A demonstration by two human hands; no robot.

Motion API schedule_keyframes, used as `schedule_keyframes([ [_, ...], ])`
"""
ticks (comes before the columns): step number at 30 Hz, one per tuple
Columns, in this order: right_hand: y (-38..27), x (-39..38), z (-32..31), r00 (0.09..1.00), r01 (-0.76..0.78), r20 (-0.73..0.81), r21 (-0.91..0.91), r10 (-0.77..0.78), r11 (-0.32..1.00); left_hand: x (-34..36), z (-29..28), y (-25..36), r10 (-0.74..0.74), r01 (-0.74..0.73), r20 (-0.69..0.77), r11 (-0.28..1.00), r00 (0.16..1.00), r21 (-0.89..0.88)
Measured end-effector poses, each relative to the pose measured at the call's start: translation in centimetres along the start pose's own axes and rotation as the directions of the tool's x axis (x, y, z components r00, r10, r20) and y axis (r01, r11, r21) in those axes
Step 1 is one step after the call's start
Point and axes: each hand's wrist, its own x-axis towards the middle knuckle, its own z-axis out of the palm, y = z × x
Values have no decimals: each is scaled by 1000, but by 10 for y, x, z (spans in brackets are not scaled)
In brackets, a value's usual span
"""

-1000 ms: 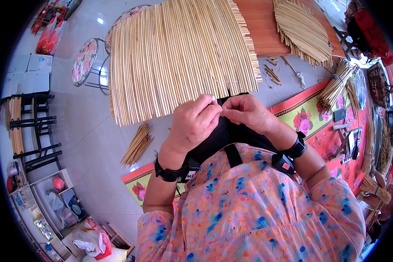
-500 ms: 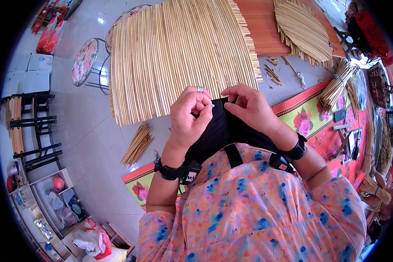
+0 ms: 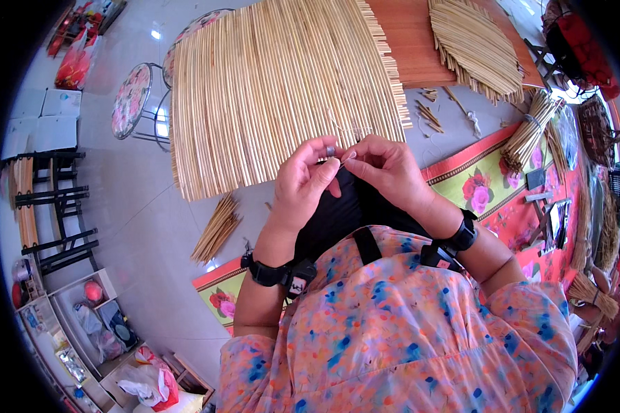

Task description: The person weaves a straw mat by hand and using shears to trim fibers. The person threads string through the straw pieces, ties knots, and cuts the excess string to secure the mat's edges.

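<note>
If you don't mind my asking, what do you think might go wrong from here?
The small pale strand at the fingertips of the right hand looks very thin, so it could slip or tangle. The ring on the left hand sits close to that strand and might catch it. Loose pale thread lies on the stick mat just beyond both hands, so a knuckle could perhaps snag it.

Pale thread (image 3: 351, 155) near straw mat (image 3: 275, 96)

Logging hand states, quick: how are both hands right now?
Left hand: partly curled, beside a pale thread; whether it grips anything cannot be told.
Right hand: closed in a pinch on the pale thread.
</note>
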Motion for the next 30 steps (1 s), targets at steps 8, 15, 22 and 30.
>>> schedule_keyframes([
  [8, 9, 0, 0, 994, -105, 34, 95, 102, 990, -2, -4, -20, -296, 296, 33, 927, 954, -230],
  [15, 2, 0, -2, 981, -190, 84, 274, 173, 943, -2, -4, -27, -270, 265, 17, 928, 963, -263],
  [22, 9, 2, -5, 980, -201, 48, 214, 195, 956, -1, 2, -27, -227, 218, -24, 957, 974, -192],
  [30, 19, 6, -7, 994, -112, 10, -12, 112, 994, 1, 0, -34, -203, 197, -60, 976, 977, -97],
])
